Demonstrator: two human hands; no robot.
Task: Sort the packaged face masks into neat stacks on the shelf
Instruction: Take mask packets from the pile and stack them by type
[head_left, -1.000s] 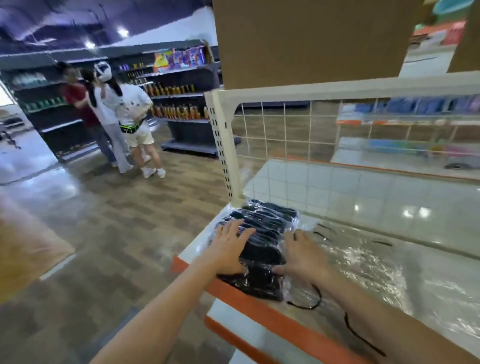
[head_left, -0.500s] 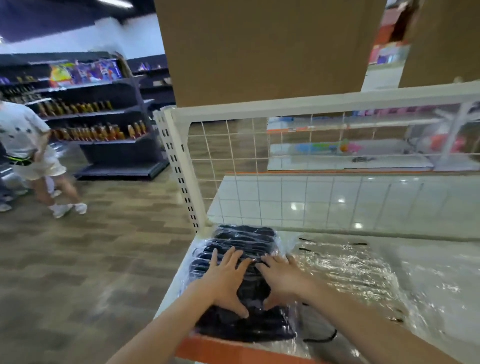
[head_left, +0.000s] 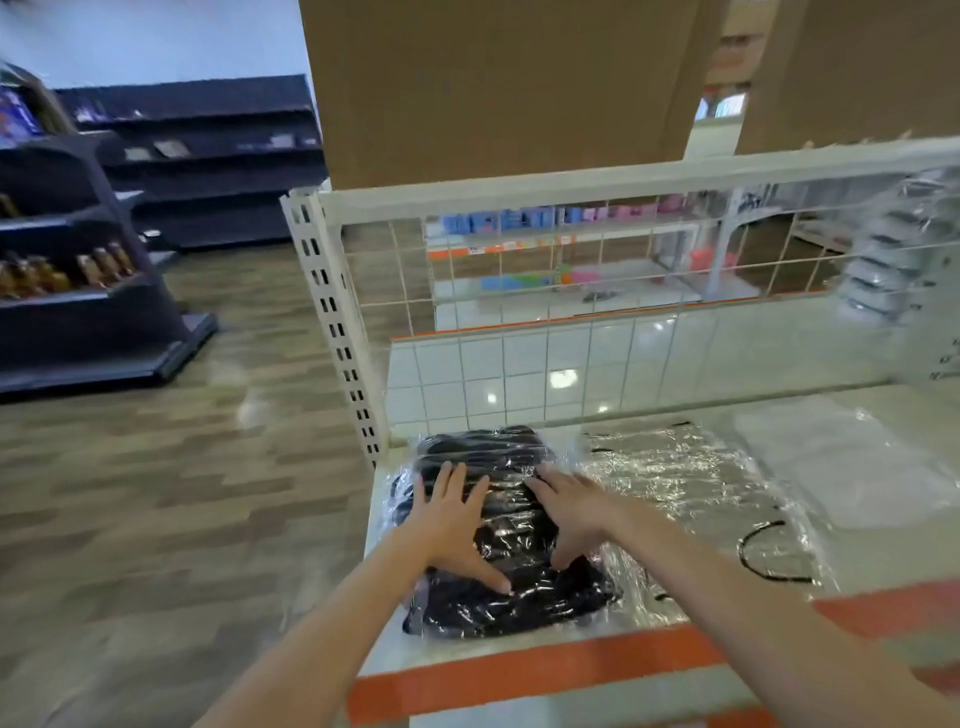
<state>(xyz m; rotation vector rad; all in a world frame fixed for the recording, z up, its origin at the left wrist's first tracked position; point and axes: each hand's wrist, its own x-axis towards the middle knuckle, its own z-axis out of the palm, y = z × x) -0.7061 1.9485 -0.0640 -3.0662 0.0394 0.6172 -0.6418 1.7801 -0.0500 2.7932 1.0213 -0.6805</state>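
Left hand: I have my left hand (head_left: 451, 525) lying flat on the near left part of the black mask stack, fingers (head_left: 448, 480) straight and spread wide, thumb stretched toward the right across the plastic.
Right hand: my right hand (head_left: 571, 512) presses flat on the right side of the same stack, fingers straight and fanned out, gripping nothing.
Black mask stack: the stack of black packaged masks (head_left: 506, 540) sits at the left end of the shelf, just beside the perforated upright, wrapped in shiny clear film; both my palms rest on top of it.
Shelf: the white shelf (head_left: 883, 551) has an orange front strip and a wire grid back.
Loose packs: just right of the stack I see crinkled clear packets (head_left: 680, 483) lying flat, with a black ear loop (head_left: 763, 553) curling out near the front edge; what they hold I cannot tell through the glare.
Far right: more wrapped packs (head_left: 898, 249) lean against the grid, blurred.
Above: a brown cardboard box (head_left: 493, 88) stands on the top rail.
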